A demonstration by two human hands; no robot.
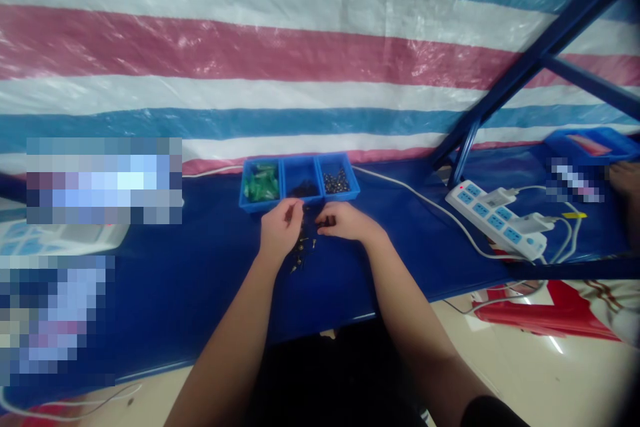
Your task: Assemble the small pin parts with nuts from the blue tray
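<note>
Green pieces [263,181] occupy the left compartment of the divided tray [300,169], likely separated by kind. Before the tray, the left hand [281,230] curls its grip, contents unclear; small loose parts [300,248] lie within easy reach; the right hand [345,221] bends inward, hold unclear.

Striped plastic sheeting [300,53] behind a blue table [190,267], pale glossy floor [545,370] below

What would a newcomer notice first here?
The red, white and blue striped sheet fills the background. Below it, a blue three-compartment tray holds green pieces on the left and shiny metal parts on the right. In front, the left hand and right hand flank small parts scattered on the table.
</note>
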